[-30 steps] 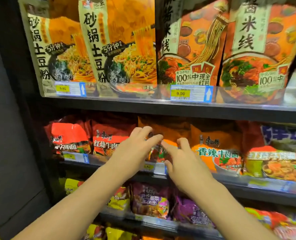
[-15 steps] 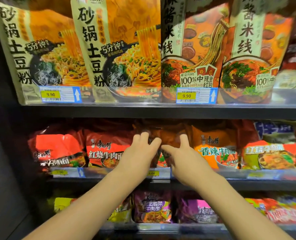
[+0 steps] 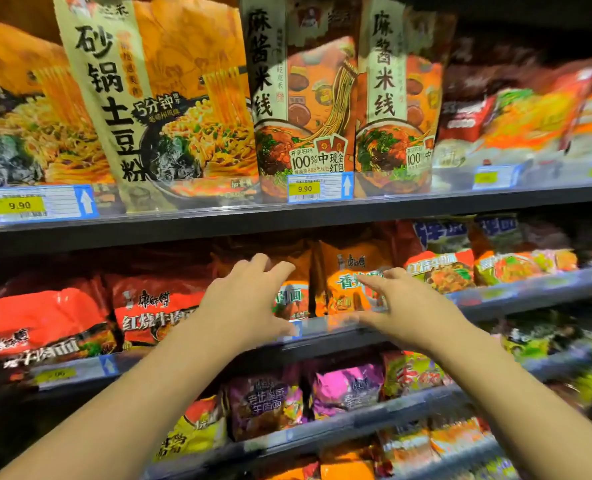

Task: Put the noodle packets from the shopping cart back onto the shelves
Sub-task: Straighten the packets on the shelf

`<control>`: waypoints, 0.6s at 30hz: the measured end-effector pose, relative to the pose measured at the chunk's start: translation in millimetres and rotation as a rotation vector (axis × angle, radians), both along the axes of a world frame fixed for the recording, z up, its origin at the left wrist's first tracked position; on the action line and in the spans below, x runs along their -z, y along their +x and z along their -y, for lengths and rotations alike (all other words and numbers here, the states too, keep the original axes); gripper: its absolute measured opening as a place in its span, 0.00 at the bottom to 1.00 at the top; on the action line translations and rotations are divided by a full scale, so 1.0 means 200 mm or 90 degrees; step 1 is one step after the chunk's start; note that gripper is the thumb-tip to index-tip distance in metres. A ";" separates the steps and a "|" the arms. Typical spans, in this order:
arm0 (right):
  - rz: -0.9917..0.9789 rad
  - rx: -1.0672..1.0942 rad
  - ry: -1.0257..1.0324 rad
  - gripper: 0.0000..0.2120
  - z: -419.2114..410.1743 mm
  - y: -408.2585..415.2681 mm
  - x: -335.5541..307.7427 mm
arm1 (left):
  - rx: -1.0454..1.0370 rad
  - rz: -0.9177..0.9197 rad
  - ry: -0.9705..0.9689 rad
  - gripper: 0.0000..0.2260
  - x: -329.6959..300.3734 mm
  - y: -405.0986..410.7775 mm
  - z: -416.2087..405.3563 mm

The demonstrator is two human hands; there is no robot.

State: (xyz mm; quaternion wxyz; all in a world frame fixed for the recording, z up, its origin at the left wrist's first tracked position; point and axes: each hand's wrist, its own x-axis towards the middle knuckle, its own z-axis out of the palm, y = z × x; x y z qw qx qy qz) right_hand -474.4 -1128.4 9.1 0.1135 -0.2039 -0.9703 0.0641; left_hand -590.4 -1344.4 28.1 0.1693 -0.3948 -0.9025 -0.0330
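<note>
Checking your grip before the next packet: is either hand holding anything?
Nothing held. Left hand and right hand are open, fingers spread before the orange noodle packets.

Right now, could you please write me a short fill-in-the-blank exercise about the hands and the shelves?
1. Both hands reach toward the ____ coloured noodle packets on the middle shelf.
2. The left hand and right hand are both ____, holding nothing.
3. The yellow price tag on the upper shelf reads ____.

Missing words: orange; open; 9.90
</note>
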 end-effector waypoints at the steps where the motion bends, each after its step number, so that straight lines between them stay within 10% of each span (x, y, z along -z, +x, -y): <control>1: 0.005 0.019 -0.006 0.37 -0.05 0.04 0.00 | 0.012 0.001 0.001 0.40 0.01 0.03 -0.02; 18: 0.075 -0.209 -0.020 0.27 -0.46 -0.12 0.08 | -0.011 0.030 0.007 0.31 0.24 0.21 -0.65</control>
